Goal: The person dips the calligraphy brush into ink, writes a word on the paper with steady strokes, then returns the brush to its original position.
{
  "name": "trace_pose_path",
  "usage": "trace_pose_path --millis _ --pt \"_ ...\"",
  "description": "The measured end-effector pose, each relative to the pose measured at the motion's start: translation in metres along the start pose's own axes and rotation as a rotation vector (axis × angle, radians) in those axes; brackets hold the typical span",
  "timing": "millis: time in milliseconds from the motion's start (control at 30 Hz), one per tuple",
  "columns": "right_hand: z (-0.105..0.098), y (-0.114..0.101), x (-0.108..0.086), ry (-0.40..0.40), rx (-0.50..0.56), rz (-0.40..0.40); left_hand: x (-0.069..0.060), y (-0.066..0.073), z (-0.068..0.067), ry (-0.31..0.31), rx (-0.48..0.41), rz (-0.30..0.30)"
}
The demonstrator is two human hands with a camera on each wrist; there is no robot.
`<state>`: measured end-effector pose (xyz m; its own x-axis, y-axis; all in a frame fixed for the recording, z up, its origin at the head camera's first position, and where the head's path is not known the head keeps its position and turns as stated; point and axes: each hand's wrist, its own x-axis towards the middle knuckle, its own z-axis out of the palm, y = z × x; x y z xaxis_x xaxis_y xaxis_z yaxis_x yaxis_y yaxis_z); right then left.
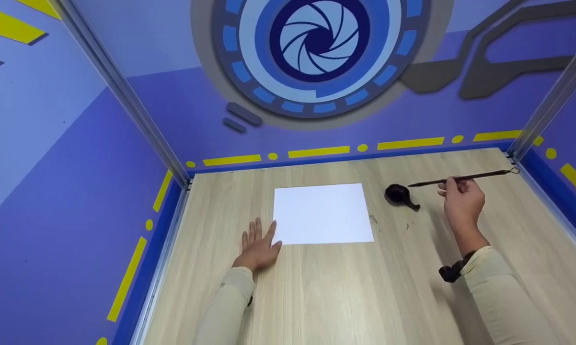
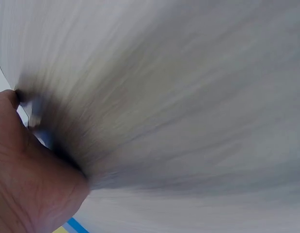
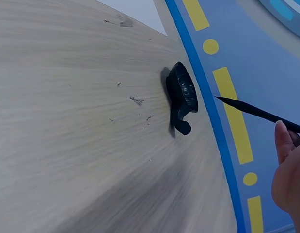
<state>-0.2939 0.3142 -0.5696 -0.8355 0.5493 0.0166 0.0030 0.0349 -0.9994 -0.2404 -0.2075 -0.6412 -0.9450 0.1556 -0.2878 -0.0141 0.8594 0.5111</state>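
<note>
A blank white sheet (image 1: 323, 213) lies on the wooden table. The left hand (image 1: 259, 247) rests at its left edge with fingers spread, thumb and forefinger touching the paper; in the left wrist view only the palm side of this hand (image 2: 33, 170) shows large. The right hand (image 1: 463, 203) pinches a dark, thin brush (image 1: 491, 174), held above the table with its tip pointing left. Near that tip stands a small black dish with a spout-like handle (image 1: 397, 194). In the right wrist view the brush tip (image 3: 237, 104) is off to one side of the black dish (image 3: 181, 90), apart from it.
The wooden table (image 1: 336, 297) meets a blue and purple back wall (image 1: 173, 105) with yellow dashes, and side walls stand left and right. Small dark marks (image 3: 136, 100) are on the tabletop between the sheet and the right hand. A dark device is strapped at the right wrist.
</note>
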Motion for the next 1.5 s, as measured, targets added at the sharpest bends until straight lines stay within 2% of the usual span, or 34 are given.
trace_pose_path --millis 267,367,667,800,967,1100,1267,1400,1500 --pt "0.003 0.006 0.001 0.015 0.019 -0.011 -0.005 0.002 0.005 0.007 0.045 0.013" --pt "0.005 0.006 0.000 0.004 0.028 -0.013 -0.009 0.007 0.006 0.029 0.046 0.024" --pt "0.010 0.007 -0.007 -0.031 0.011 0.002 -0.015 0.021 0.014 0.036 0.073 0.044" --pt "0.015 0.007 -0.009 -0.041 0.019 -0.009 -0.008 0.019 0.015 0.044 0.082 0.050" --pt "0.025 0.004 -0.012 -0.064 0.031 -0.033 0.011 0.013 0.014 0.085 0.048 0.022" --pt "0.034 0.001 -0.015 -0.079 0.080 -0.038 0.022 0.010 0.003 0.112 0.052 0.018" --pt "0.041 -0.001 -0.019 -0.079 0.071 -0.055 0.028 0.001 -0.007 0.081 0.100 0.023" --pt "0.042 -0.002 -0.020 -0.081 0.062 -0.075 0.031 -0.006 -0.002 0.073 0.097 0.029" --pt "0.041 -0.002 -0.021 -0.079 0.063 -0.090 0.035 -0.010 0.007 0.064 0.099 0.027"
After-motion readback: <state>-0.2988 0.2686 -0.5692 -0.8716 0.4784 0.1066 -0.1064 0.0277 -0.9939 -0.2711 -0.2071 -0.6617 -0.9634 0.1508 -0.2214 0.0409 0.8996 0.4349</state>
